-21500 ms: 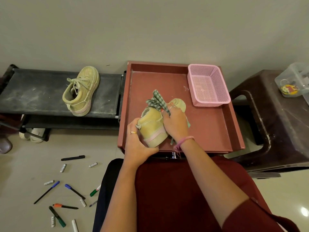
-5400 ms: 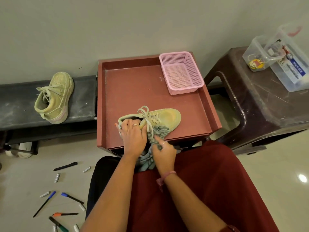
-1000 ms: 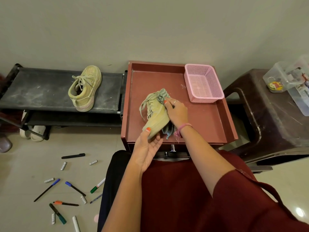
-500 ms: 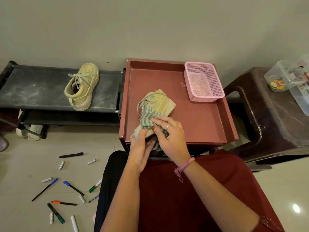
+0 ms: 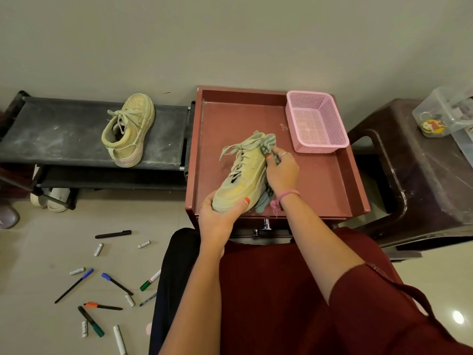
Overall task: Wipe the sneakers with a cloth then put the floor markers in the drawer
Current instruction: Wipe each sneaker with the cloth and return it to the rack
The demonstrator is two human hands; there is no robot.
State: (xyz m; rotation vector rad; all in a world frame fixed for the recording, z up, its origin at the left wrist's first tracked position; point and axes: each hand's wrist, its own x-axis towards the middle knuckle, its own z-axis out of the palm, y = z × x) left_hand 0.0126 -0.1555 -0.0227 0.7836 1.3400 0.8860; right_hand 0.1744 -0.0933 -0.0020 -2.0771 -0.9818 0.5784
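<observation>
The left hand [image 5: 220, 216] grips the toe end of a yellow-green sneaker [image 5: 243, 175], thumb curled over the toe cap and fingers wrapped beneath. The right hand [image 5: 281, 170] holds a green checked cloth [image 5: 266, 198] pressed against the sneaker's right side, fingers curled round the fabric near the collar; part of the cloth hangs below the wrist, and another part shows at the sneaker's heel end. The sneaker lies diagonally, toe at 7 o'clock and heel at 1 o'clock, laces loose, on the recessed top of a maroon cabinet [image 5: 322, 180]. A pink mesh basket [image 5: 317, 124] stands in the top's far right corner, at 1 o'clock from the sneaker. A drawer knob [image 5: 266, 224] shows below the cabinet's near edge, just beyond the person's lap. The second sneaker [image 5: 128, 129] rests on a black shoe rack [image 5: 58, 134] at 9 o'clock, against the wall. The floor markers [image 5: 102, 290] and their loose caps lie scattered on the tiled floor at 8 o'clock, well apart from the cabinet. A dark brown plastic stool [image 5: 422, 180] stands at 3 o'clock, carrying a clear plastic box [image 5: 445, 116].
</observation>
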